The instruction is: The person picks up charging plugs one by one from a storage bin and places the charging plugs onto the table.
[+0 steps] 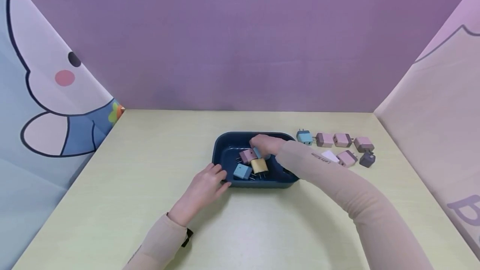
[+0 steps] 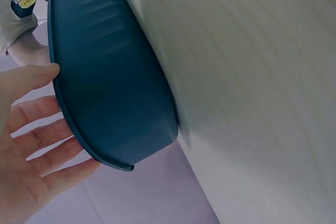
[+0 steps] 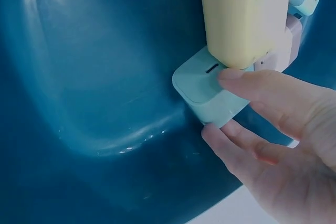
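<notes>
Four charger plugs lie in the dark blue tray [image 1: 221,149]: a pink one [image 1: 247,155], a yellow one [image 1: 259,165], a blue one [image 1: 242,171], and the light blue charger plug [image 3: 210,90] my right hand [image 1: 267,144] pinches between thumb and fingers, at the tray's middle under that hand. My left hand [image 1: 204,186] lies flat, fingers straight, against the tray's near left rim. Seven more plugs sit on the table [image 1: 150,170] to the tray's right.

Staged recording booth, not a home or shop: pale yellow surface [image 1: 112,203] enclosed by a purple backdrop [image 1: 240,41] and cartoon-printed side panels [image 1: 41,107], with small plug adapters [image 1: 339,147] laid out in rows.
</notes>
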Tool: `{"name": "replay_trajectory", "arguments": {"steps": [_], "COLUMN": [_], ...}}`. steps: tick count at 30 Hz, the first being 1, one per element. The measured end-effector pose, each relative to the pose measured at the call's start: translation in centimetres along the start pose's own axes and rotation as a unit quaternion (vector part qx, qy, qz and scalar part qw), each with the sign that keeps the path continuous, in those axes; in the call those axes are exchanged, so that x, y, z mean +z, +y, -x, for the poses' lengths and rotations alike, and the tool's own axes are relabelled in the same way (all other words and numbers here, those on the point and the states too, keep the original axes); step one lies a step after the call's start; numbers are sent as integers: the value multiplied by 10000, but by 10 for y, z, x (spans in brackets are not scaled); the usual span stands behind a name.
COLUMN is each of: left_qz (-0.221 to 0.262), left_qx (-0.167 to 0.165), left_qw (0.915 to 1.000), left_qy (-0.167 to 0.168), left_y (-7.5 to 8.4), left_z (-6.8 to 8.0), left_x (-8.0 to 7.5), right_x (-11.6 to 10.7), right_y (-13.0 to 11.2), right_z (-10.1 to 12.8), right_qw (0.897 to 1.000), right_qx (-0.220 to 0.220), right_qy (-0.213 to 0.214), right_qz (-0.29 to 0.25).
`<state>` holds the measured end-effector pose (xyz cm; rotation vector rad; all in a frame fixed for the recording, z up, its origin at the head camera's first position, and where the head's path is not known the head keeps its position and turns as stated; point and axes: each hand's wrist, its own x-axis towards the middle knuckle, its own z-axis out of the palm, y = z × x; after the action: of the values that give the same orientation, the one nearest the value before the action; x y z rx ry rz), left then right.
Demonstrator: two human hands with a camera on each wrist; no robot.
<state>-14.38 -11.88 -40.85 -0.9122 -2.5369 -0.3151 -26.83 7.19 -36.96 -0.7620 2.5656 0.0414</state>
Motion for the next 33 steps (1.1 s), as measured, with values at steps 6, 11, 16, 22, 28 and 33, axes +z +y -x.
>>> {"name": "replay_trajectory", "arguments": {"steps": [6,11,16,22,28,33], "left_qz": [57,88,131,93,51,38], "left_qx": [7,-17,-78,-62,-34,-13], "left_qw": [10000,10000,9998,9999,9999,10000], "left_qy": [-6,-42,-111,-108,-95,-84], "left_y": [0,1,1,0,0,1], "left_z": [0,0,0,0,0,0], "left_x": [1,0,-2,-1,-1,-2], "right_x": [2,0,-5,-13,-19,-12], "right_y": [1,2,4,4,9,23], "right_z": [-3,-4,-1,10,18,9], "right_qw": [9999,9997,9996,9998,9998,9984], "right_qx": [97,87,55,24,-121,-464], "right_qy": [-107,-162,-101,0,158,322], "right_qz": [65,139,242,193,-11,-33]}}
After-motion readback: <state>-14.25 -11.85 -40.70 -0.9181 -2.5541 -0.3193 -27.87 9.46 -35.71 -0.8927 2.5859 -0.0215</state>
